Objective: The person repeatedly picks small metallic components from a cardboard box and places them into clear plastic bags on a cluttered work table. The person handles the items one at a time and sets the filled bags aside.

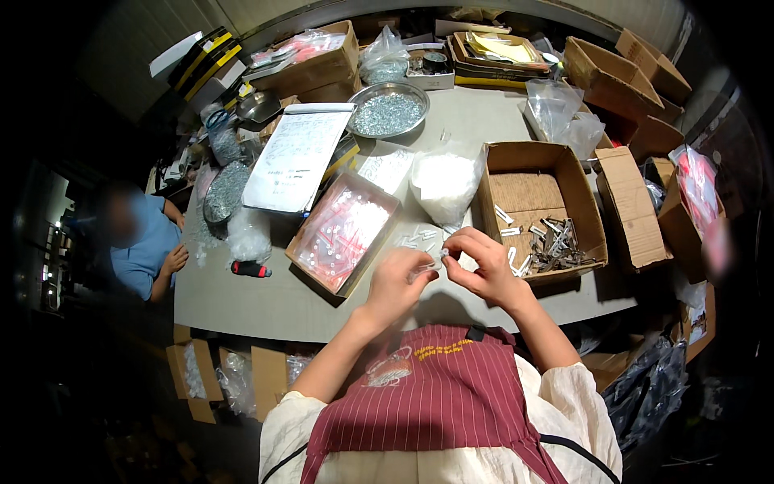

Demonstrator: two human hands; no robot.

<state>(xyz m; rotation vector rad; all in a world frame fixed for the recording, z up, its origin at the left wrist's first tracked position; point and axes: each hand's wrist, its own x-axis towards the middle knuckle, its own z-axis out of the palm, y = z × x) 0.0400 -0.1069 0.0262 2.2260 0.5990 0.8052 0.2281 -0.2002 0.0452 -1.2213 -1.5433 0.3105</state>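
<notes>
Striped apron (435,395) fills the bottom edge. Above it, both hands meet: left hand (397,282) and right hand (484,262) pinch together one small clear bag (431,264). At two o'clock stands an open cardboard box (536,206) with metal parts (556,246); at ten o'clock, a box of packets (343,230).

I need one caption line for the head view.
Both hands pinch a small clear plastic piece above a grey table.

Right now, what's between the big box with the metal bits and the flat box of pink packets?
In the head view, a clear bag of white pieces sits between the open cardboard box and the pink-packet box, with small packets scattered on the table below it.
</notes>
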